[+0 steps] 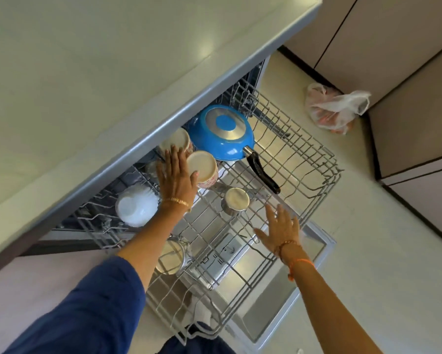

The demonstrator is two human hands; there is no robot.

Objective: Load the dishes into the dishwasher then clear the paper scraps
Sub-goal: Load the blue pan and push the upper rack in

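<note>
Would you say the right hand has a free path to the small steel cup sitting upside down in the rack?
Probably yes: the right hand hovers open just beside the steel cup, above the rack, with nothing between them; the pan handle lies farther back.

Pale bench [92, 72] up top w/ light spots. Cream floor [368, 251]. Beige cupboards [406, 60] on right. Plastic bag [337, 108] by them.

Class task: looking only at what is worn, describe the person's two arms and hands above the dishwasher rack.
The left hand has a gold bangle at the wrist and a dark blue sleeve pushed up the forearm. The right hand has a beaded bracelet and an orange thread at the wrist; that forearm is bare.
</note>
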